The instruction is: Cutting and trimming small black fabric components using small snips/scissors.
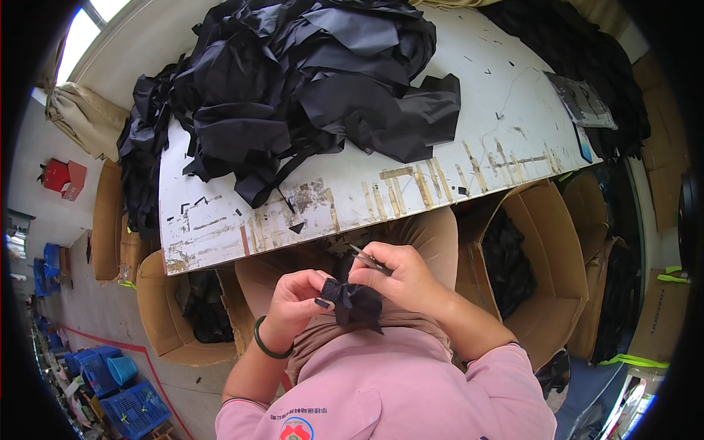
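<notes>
Snips in my right hand are working right beside my left hand, both pinching the black cloth piece over my lap, so I am risking nicking a finger or cutting the cloth.

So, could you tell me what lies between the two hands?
In the head view, a small dark fabric piece lies between the left hand and right hand, pinched by both.

Black fabric heap on a scuffed white table — cardboard boxes beneath.
</notes>
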`<state>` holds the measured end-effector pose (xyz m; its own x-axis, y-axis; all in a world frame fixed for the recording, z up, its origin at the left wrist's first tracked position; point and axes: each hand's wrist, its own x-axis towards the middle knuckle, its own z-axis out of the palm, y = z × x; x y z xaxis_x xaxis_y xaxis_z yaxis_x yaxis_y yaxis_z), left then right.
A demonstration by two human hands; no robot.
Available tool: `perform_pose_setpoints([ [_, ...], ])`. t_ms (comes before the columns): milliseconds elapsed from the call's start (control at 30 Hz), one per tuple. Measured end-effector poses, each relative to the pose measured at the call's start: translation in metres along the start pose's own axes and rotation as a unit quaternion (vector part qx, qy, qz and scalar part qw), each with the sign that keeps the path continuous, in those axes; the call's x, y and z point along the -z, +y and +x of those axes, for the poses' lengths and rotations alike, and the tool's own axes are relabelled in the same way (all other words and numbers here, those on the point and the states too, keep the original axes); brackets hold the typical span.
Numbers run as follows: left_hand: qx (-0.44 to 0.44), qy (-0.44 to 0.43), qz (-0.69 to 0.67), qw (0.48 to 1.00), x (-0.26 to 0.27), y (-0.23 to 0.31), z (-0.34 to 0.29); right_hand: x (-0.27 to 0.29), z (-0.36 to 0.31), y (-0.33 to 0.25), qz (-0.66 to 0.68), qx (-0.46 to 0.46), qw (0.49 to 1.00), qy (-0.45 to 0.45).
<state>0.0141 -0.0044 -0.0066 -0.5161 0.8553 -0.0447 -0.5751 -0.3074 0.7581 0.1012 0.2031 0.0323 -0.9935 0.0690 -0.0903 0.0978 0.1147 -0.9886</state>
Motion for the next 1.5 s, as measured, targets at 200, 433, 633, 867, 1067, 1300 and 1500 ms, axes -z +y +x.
perform_pose_setpoints([
  [200, 0.025, -0.040, -0.152, 0.987, 0.010, -0.006, -0.002, 0.005, -0.002, -0.004, -0.174, 0.100, 0.978, 0.048],
  [433, 0.060, -0.046, -0.252, 0.965, 0.008, -0.007, 0.001, 0.000, -0.006, 0.006, -0.276, 0.264, 0.924, 0.017],
  [633, 0.088, -0.045, -0.276, 0.956, 0.003, -0.010, 0.001, -0.011, -0.002, -0.010, -0.131, 0.262, 0.954, 0.063],
  [867, 0.121, -0.049, -0.267, 0.955, 0.002, -0.019, -0.001, -0.019, 0.002, -0.002, -0.046, 0.233, 0.970, 0.046],
  [1067, 0.118, -0.057, -0.306, 0.943, 0.002, -0.025, -0.005, -0.006, 0.000, 0.000, -0.086, 0.158, 0.980, 0.081],
  [1300, 0.101, -0.065, -0.343, 0.932, 0.002, -0.022, -0.004, -0.002, -0.006, 0.006, -0.262, 0.287, 0.921, 0.023],
  [1500, 0.112, -0.059, -0.319, 0.939, 0.001, -0.021, -0.004, -0.003, -0.007, 0.007, -0.281, 0.302, 0.911, 0.018],
])
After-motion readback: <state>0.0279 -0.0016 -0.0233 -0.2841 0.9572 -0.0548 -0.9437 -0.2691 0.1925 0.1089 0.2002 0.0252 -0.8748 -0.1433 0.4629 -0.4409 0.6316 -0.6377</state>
